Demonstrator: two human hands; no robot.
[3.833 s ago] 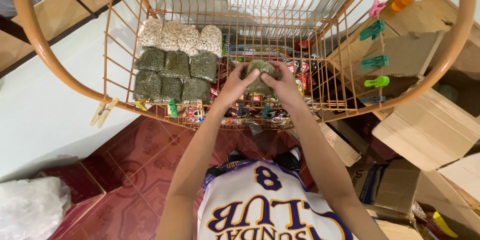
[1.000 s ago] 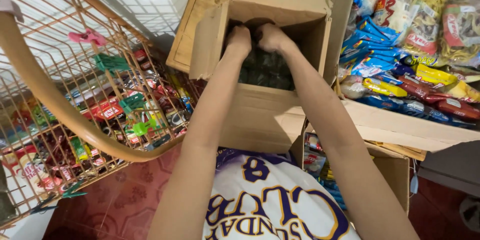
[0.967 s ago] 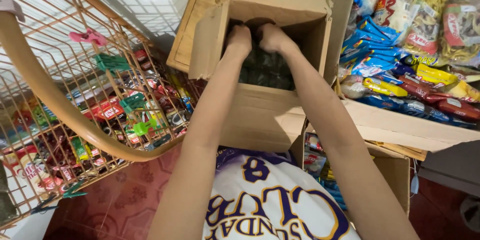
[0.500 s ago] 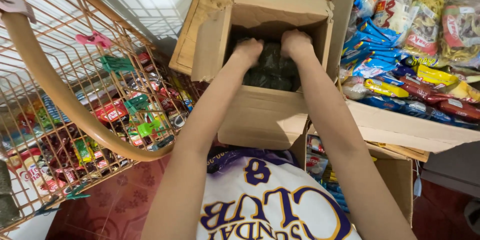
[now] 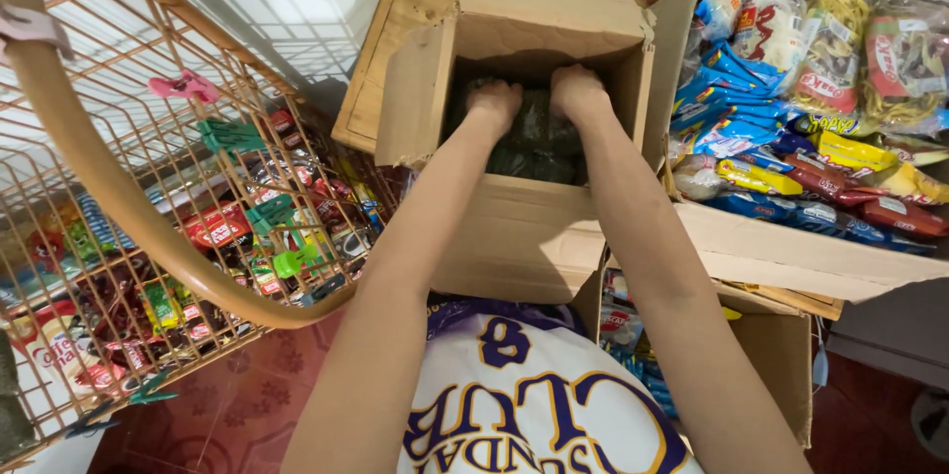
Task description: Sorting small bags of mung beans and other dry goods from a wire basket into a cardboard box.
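Both hands gripping dark packets, pushed deeper into cardboard box than before

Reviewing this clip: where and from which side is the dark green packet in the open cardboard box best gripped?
Probably by its two opposite sides, coming from straight above. The dark green packet lies deep in the cardboard box, walled on all sides, open only on top. The left hand and right hand reach in there.

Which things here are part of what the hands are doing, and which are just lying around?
In use: left hand, right hand, dark green packets, open cardboard box.
Lying about: wire rack, clothes pegs, box of snack bags.
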